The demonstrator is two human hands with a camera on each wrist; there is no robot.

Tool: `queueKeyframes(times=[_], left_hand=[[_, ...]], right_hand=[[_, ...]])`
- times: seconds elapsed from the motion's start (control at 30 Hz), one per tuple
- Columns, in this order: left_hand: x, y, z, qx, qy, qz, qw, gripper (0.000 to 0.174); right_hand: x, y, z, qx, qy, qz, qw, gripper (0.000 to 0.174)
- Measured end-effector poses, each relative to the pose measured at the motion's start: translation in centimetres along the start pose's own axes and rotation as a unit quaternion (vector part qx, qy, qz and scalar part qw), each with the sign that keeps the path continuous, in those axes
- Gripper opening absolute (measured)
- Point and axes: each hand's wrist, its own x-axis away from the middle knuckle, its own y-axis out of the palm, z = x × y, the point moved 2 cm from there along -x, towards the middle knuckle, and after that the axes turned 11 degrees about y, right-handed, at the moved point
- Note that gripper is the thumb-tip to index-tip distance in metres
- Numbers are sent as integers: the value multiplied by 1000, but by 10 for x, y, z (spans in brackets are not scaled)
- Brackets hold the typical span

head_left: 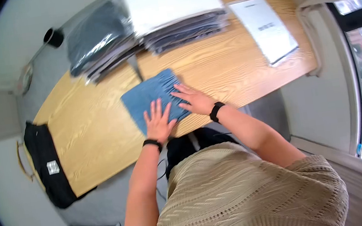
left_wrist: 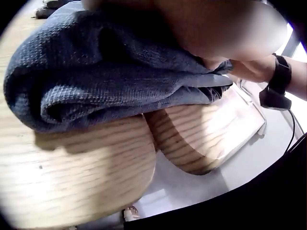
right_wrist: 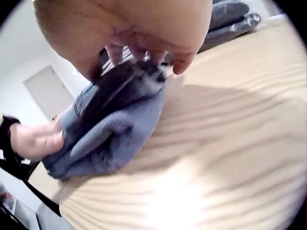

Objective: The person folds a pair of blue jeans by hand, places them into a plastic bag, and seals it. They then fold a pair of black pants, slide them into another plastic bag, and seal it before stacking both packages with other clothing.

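A folded blue denim garment (head_left: 144, 97) lies on the wooden table near its front edge, with a gathered band on its right side. My left hand (head_left: 159, 124) rests flat on its lower middle, fingers spread. On the gathered right side rests my right hand (head_left: 195, 100), its fingers spread as well. In the left wrist view the thick folded layers of the denim (left_wrist: 110, 91) show side-on under the hand. The right wrist view has the right hand (right_wrist: 139, 33) over the denim's bunched edge (right_wrist: 120, 129), and the left hand (right_wrist: 38, 141) at its far side.
Along the table's (head_left: 97, 143) back stand a stack of dark bagged garments (head_left: 98, 34) and a stack topped with white (head_left: 172, 1). A flat white packet (head_left: 265, 29) lies at the right. A black folded cloth (head_left: 46, 155) hangs over the left end; a black cup (head_left: 54, 37) is behind.
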Motion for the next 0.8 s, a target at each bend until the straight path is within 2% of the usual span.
queueKeyframes(times=[0.1, 0.17, 0.23, 0.27, 0.33, 0.4, 0.43, 0.5, 0.57, 0.6, 0.8], left_hand=[[0, 0, 3, -8, -4, -3, 1000, 69], [0, 5, 1, -24, -9, -9, 1000, 69], [-1, 5, 2, -32, -13, -21, 999, 69], [-2, 4, 2, -33, -13, -19, 999, 69], [-2, 2, 4, -26, -26, -58, 998, 70], [-3, 4, 4, -29, -29, -59, 997, 70], [-3, 3, 3, -33, -30, -60, 997, 70], [-4, 5, 2, -48, -33, -53, 997, 68], [-4, 6, 4, -50, -36, -61, 996, 68], [-4, 5, 4, -47, -40, -58, 996, 69], [-5, 7, 5, -40, -50, -44, 997, 69]], right_hand=[[8, -45, 53, -45, 25, 71, 996, 47], [20, -93, 112, -55, 224, 167, 959, 43], [31, -123, 174, 14, 345, 250, 905, 39], [34, -137, 202, 54, 366, 254, 894, 37], [38, -159, 245, 122, 405, 246, 872, 34], [41, -169, 271, 178, 450, 191, 854, 34], [39, -171, 278, 174, 447, 193, 856, 34], [38, -161, 307, 254, 523, 156, 799, 27], [42, -150, 324, 281, 538, 131, 784, 23], [43, -146, 329, 241, 560, 132, 782, 21], [46, -163, 326, 246, 551, 80, 793, 18]])
